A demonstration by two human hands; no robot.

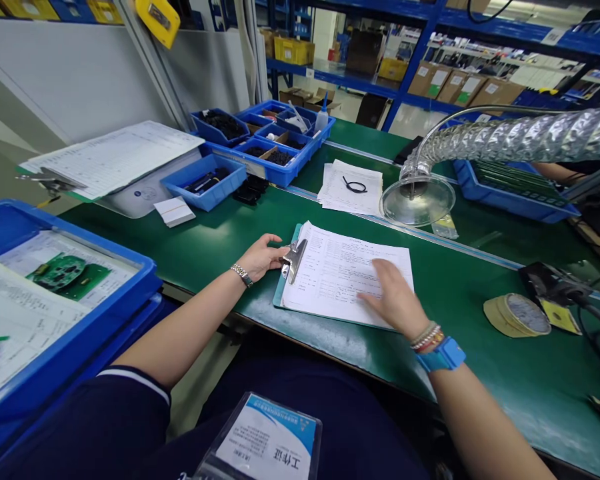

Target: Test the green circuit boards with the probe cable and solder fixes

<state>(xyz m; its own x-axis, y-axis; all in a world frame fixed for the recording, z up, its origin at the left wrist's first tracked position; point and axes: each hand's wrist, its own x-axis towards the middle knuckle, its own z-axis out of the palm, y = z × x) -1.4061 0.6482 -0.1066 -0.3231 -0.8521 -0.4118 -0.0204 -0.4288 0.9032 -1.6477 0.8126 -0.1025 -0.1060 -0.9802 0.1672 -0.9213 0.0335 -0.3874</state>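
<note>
A teal clipboard lies on the green bench with a thick stack of printed sheets under its metal clip. My left hand grips the clipboard at the clip, thumb and fingers closed around that end. Over the right part of the sheets is my right hand, slightly blurred, its thumb apart from the fingers and nothing held in it. Whether its fingertips touch the paper I cannot tell.
Blue parts trays stand at the back left, near another clipboard. At left is a blue bin with circuit boards. A fume hood hangs beyond the sheets. A round tin stands at right.
</note>
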